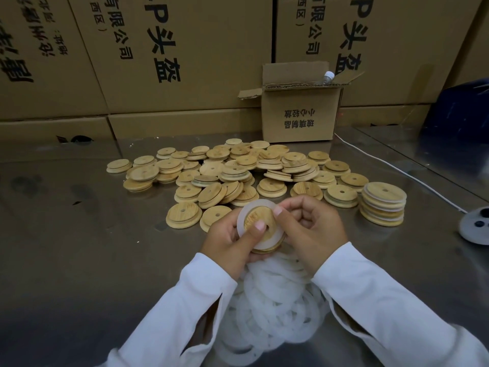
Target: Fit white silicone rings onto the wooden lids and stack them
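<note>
A bare steel table (66, 247) is seen from above, with large printed cartons (185, 49) stacked as a wall behind it. Across the middle of the table a loose pile of wooden lids (238, 168) is spread, each lid with a small centre hole. None of them appears to carry a ring, so they seem to be the stock waiting to be fitted.

Just in front of the pile, one held lid (251, 217) is cradled in the left hand (230, 239). The fingers are curled under it and the thumb is pressed on its face, probably to steady it. A white silicone ring (241, 221) is laid around the lid's raised centre. Its far right edge is pinched by the curled thumb and fingers of the right hand (312, 229), apparently so that it can be stretched into its seat.

Below the wrists, within easy reach, a heap of spare rings (275, 313) is piled. Further back, a small open carton (299, 115) is set against the wall of boxes. To the right, a finished stack (383, 205) of ringed lids is kept apart from the bare ones. A white cable (397, 170) is run past it to a grey device (476, 226) at the frame's edge.
</note>
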Demonstrator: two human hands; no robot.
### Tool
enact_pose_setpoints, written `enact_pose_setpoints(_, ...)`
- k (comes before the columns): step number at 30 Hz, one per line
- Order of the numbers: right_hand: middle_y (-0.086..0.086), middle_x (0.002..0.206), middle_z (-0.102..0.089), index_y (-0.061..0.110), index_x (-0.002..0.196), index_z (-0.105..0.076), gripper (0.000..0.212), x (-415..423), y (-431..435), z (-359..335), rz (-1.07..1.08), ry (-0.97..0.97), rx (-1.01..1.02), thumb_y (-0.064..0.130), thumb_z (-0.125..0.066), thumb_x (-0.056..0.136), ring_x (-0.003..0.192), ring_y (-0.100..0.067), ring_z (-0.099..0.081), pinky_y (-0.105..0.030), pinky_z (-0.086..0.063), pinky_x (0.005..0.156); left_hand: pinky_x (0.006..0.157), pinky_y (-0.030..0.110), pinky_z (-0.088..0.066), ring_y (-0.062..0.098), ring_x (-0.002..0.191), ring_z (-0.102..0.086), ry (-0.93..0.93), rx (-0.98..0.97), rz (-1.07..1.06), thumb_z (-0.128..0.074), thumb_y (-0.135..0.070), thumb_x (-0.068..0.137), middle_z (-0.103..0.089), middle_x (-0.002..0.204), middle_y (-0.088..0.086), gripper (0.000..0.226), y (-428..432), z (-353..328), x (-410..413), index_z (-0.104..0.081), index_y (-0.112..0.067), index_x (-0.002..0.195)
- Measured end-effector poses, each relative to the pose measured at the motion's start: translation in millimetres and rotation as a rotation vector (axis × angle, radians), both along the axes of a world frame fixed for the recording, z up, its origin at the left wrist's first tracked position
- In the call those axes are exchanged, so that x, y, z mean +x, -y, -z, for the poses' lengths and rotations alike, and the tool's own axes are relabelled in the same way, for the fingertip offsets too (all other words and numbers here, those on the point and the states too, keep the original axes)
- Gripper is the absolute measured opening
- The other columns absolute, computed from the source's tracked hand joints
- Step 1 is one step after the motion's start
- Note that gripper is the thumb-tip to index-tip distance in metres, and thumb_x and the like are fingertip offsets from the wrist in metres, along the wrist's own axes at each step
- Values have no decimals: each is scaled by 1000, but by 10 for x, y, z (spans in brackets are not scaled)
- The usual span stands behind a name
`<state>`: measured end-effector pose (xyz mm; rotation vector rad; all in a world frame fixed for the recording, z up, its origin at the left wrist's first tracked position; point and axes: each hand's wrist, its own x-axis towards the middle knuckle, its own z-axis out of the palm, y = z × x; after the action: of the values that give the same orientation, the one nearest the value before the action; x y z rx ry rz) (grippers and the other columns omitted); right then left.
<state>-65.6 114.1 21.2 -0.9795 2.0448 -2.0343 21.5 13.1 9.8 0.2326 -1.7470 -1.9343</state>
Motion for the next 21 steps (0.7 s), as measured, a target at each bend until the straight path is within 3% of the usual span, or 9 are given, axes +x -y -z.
enact_pose_setpoints(2,-8,61,-57,22,69,-64,12,0,-3,-8,7,9,2,15,-66,79,57,-18,-53,-34,-49,59,58,24,-54,15,78,-70,-2,3,-2,-59,-28,70,-72,80,-1,32,0,5,-4,-64,-17,99)
enact_pose_setpoints(6,4,49,-55,16,65,-64,15,-25,-7,-43,-24,149,-28,10,-66,79,42,-5,-48,-15,-43,46,59,23,-55,14,78,-70,-1,-9,-13,-51,-36,76,-73,80,-1,29,-7,7,-3,-66,-21,95)
enact_pose_setpoints(11,7,41,-51,13,61,-63,19,-45,-18,-83,-46,348,-81,6,-65,79,36,-5,-43,-14,-40,41,59,26,-55,16,78,-69,18,-2,-37,-48,-35,78,-71,81,1,32,-6,-4,-5,-67,-16,96)
enact_pose_setpoints(21,10,41,-52,12,66,-63,18,-24,-8,-83,-76,239,-33,6,-60,83,38,0,-45,-10,-40,46,56,30,-58,25,79,-67,47,-25,-174,-43,-17,94,-67,89,15,25,-7,-25,-14,-63,-3,101)
